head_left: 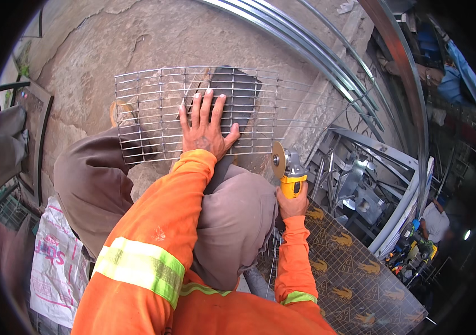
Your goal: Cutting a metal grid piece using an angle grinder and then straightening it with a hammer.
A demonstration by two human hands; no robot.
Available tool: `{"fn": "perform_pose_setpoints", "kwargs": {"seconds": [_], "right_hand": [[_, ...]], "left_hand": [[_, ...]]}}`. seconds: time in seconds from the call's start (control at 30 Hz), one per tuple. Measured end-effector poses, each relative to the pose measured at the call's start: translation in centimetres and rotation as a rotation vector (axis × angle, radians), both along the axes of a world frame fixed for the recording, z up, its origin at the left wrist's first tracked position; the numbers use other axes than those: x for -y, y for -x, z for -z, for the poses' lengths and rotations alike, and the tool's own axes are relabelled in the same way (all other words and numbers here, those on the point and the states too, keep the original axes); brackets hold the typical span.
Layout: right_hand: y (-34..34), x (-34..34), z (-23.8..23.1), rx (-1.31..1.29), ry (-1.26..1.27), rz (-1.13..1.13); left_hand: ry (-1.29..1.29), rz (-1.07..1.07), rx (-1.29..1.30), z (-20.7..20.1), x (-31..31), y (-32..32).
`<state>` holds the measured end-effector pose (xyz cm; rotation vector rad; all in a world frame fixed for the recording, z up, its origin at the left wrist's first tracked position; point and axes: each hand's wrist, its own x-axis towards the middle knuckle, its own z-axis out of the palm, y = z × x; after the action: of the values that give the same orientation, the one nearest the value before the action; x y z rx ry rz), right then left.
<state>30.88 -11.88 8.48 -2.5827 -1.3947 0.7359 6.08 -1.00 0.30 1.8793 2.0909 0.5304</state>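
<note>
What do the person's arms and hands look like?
Left hand and right hand: bare, no gloves. Left sleeve and right sleeve: long, bright orange. Left reflective band: wide, yellow-green edges, greyish middle; pale smudge nearer the cuff. Right reflective band: yellow-green.

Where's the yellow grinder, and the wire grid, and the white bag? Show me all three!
Yellow grinder (292, 183): head view, on its yellow body, below the disc.
Wire grid (162, 113): head view, on the wires of its left part.
White bag (57, 271): head view, around the middle of its crinkled side.
</note>
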Motion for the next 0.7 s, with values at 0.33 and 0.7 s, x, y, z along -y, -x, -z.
{"fn": "perform_pose_setpoints", "kwargs": {"seconds": [0.33,0.7], "right_hand": [[0.0,0.1,0.3,0.014,0.046,0.024],[0.3,-0.2,1.1,-0.038,-0.009,0.044]], "left_hand": [[0.003,0.000,-0.005,0.0,0.0,0.0],[-0.012,-0.003,-0.014,0.2,0.0,0.0]]}}
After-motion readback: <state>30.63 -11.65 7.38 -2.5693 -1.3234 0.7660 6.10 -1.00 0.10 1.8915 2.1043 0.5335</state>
